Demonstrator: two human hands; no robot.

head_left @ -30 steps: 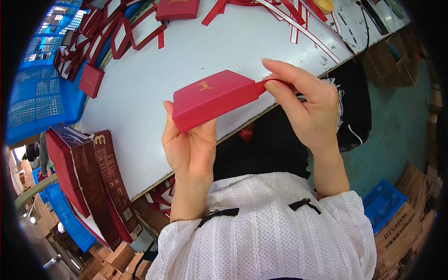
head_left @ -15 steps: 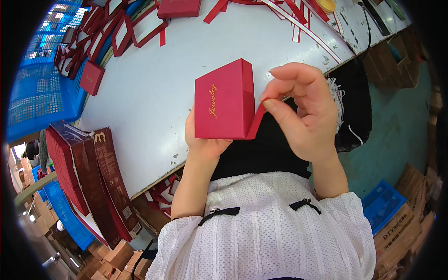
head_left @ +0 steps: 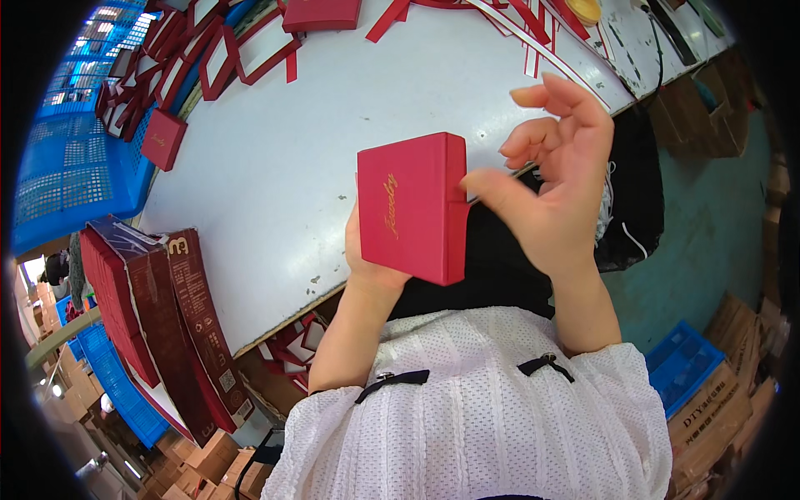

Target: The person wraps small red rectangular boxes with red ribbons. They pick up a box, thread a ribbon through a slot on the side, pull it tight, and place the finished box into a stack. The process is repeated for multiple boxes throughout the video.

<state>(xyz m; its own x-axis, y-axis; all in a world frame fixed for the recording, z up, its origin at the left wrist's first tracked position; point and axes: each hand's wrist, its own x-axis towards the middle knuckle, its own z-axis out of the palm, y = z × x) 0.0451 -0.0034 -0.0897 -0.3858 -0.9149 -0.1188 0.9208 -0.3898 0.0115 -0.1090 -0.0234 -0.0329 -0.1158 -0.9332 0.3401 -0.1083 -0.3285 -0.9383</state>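
Note:
My left hand (head_left: 369,260) holds a red gift box (head_left: 404,208) with gold lettering from behind and below, over the table's near edge. Most of its fingers are hidden behind the box. Beside the box's right side is my right hand (head_left: 560,187), open, its fingers apart and curved. The right thumb is slightly blurred and close to the box's side; whether it touches cannot be made out. A red ribbon strip (head_left: 456,243) lies against the lower part of that side.
On the white table (head_left: 275,167) are red ribbon strips (head_left: 387,18), another red box (head_left: 321,12) and a small red box (head_left: 164,139). Blue baskets (head_left: 83,179) with red-framed pieces stand left. A dark red carton (head_left: 154,292) stands at the table's left edge; a black bag (head_left: 637,192) hangs right.
My right hand has let go of the ribbon and moved up, its fingers spreading. The ribbon now lies against the box's side. My left hand has lowered and turned the box slightly.

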